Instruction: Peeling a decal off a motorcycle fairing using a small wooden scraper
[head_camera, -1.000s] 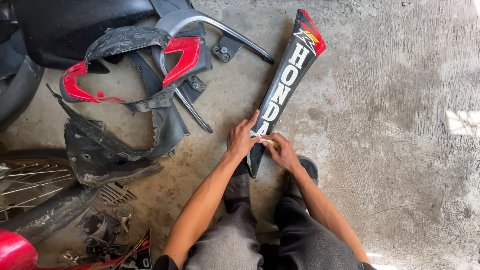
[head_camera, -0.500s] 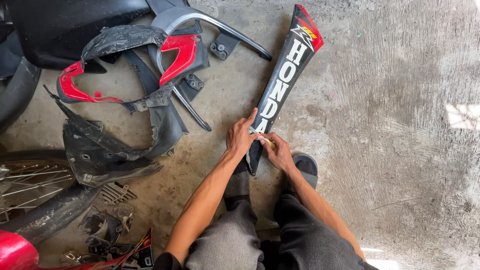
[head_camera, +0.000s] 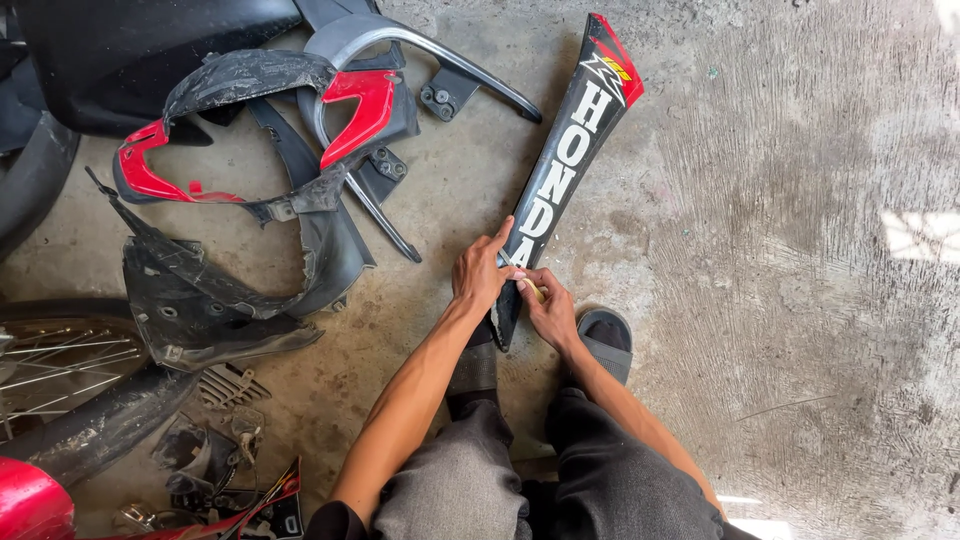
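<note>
A long, narrow black motorcycle body panel (head_camera: 570, 160) with white lettering and a red tip lies on the concrete floor, running from my feet up to the upper right. My left hand (head_camera: 480, 275) presses on its near end, index finger stretched along the panel's left edge. My right hand (head_camera: 548, 308) pinches a small pale tool (head_camera: 522, 278) at the same end, its tip touching the panel's surface beside my left fingers. Both forearms reach forward from my knees in grey trousers.
A pile of black and red motorcycle fairing pieces (head_camera: 270, 170) lies at upper left with a grey grab rail (head_camera: 430, 55). A spoked wheel (head_camera: 60, 360) and a red part (head_camera: 30, 500) sit at lower left. My sandalled foot (head_camera: 605, 340) rests beside the panel.
Both hands stay at the panel's near end; the right hand has shifted slightly with the small tool. The view has tilted a little.
</note>
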